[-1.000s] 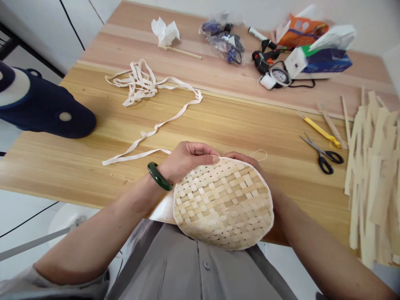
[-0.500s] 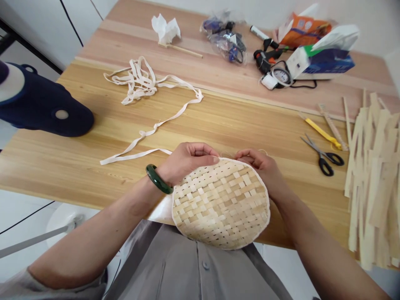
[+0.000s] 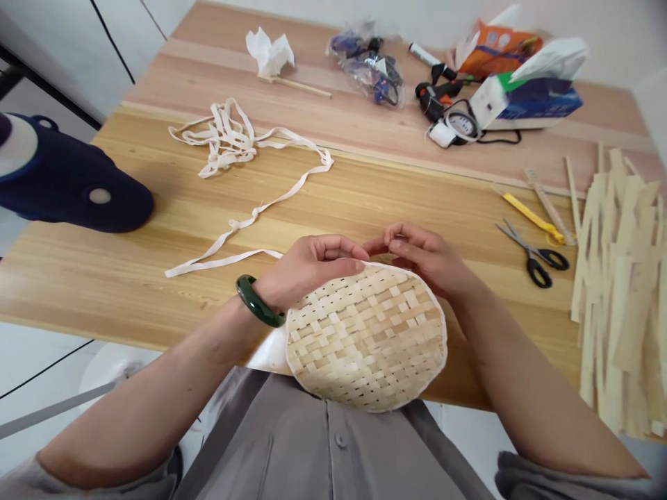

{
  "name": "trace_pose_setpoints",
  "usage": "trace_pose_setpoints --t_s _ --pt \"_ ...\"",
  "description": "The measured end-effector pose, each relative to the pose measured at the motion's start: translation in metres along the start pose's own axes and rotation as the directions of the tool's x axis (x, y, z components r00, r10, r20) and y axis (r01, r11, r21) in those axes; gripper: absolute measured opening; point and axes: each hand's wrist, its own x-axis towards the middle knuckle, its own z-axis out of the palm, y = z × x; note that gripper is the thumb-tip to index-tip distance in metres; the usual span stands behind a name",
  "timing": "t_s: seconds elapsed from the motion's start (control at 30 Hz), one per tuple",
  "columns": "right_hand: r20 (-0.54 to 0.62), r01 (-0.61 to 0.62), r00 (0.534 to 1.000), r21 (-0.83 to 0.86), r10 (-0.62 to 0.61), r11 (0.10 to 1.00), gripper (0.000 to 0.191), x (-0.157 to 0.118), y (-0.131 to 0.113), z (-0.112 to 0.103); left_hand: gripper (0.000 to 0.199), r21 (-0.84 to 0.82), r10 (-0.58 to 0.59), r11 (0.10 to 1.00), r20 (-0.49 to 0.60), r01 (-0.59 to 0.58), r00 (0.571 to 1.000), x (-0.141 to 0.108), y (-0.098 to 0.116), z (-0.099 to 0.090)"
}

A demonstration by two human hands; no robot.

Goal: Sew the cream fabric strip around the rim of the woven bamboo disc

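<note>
An oval piece of woven bamboo (image 3: 367, 340), its rim bound in white tape, leans tilted between my lap and the table edge. My left hand (image 3: 307, 267), below a dark green bangle (image 3: 259, 301), pinches the top rim, thumb on the near face and fingers behind. My right hand (image 3: 422, 253) is just above the rim at the top right, fingers bent and drawn together. Whatever is between those fingertips is too small to make out. White ribbon (image 3: 234, 261) runs from behind my left hand across the table to a loose tangle.
Scissors (image 3: 536, 253) and a yellow-handled tool (image 3: 534, 217) lie to the right, beside a stack of bamboo strips (image 3: 620, 298). A dark blue bottle (image 3: 78, 180) is at the left. At the back are a glue gun (image 3: 435, 98), bagged items (image 3: 369, 66) and tissue packs (image 3: 542, 104).
My right hand has risen from behind the rim and turned, its fingertips now nearer my left hand. My left hand keeps its hold on the woven piece. The view has shifted slightly.
</note>
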Motion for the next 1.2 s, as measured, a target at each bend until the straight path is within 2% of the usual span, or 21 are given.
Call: trace_pose_setpoints --t_s 0.07,0.13,0.33,0.53,0.7,0.8,0.87,0.93,1.0,1.07,1.13,1.2 --pt "0.084 -0.091 0.993 0.044 0.087 0.995 0.023 0.005 0.0 0.002 0.02 0.025 0.005 1.0 -0.018 -0.004 1.0 -0.002 0.002 0.001" --pt "0.088 -0.117 0.99 0.033 0.113 0.993 0.024 0.007 0.0 0.005 0.019 0.066 0.021 0.998 -0.037 -0.019 0.999 -0.004 0.003 0.001" --pt "-0.105 -0.038 0.994 -0.055 0.032 0.998 0.025 0.009 0.006 0.016 0.019 0.173 0.059 0.984 -0.093 -0.043 0.994 -0.005 0.002 0.005" --pt "-0.222 -0.007 0.975 -0.159 -0.029 0.987 0.023 0.01 0.019 0.026 0.018 0.146 0.078 0.987 -0.114 -0.061 0.99 -0.003 -0.004 0.008" --pt "-0.19 -0.009 0.981 -0.206 -0.031 0.979 0.028 0.01 0.022 0.032 0.02 0.066 0.086 0.995 -0.108 -0.079 0.99 -0.006 -0.003 0.008" --pt "-0.158 -0.028 0.987 -0.189 -0.002 0.981 0.027 0.01 0.02 0.023 0.024 0.055 0.094 0.995 -0.1 -0.088 0.991 -0.009 -0.002 0.007" --pt "-0.176 0.009 0.983 -0.217 -0.048 0.976 0.024 0.009 0.015 0.012 0.024 0.078 0.092 0.993 -0.102 -0.084 0.991 -0.01 -0.002 0.006" --pt "-0.234 0.093 0.957 -0.312 -0.172 0.945 0.019 0.005 0.009 0.0 0.024 0.072 0.081 0.995 -0.115 -0.073 0.99 -0.011 -0.002 0.006" --pt "-0.297 0.173 0.9 -0.429 -0.319 0.887 0.013 -0.002 0.001 -0.009 0.024 0.05 0.076 0.996 -0.117 -0.07 0.99 -0.011 -0.003 0.006" --pt "-0.329 0.193 0.849 -0.536 -0.414 0.822 0.009 -0.011 -0.008 -0.012 0.025 0.056 0.075 0.996 -0.107 -0.07 0.991 -0.012 -0.002 0.006" --pt "-0.318 0.168 0.848 -0.599 -0.425 0.783 0.011 -0.02 -0.016 -0.009 0.027 0.098 0.066 0.994 -0.105 -0.056 0.992 -0.013 -0.001 0.006" --pt "-0.277 0.14 0.881 -0.62 -0.383 0.772 0.013 -0.025 -0.021 -0.003 0.029 0.151 0.052 0.988 -0.114 -0.034 0.992 -0.013 0.001 0.007"
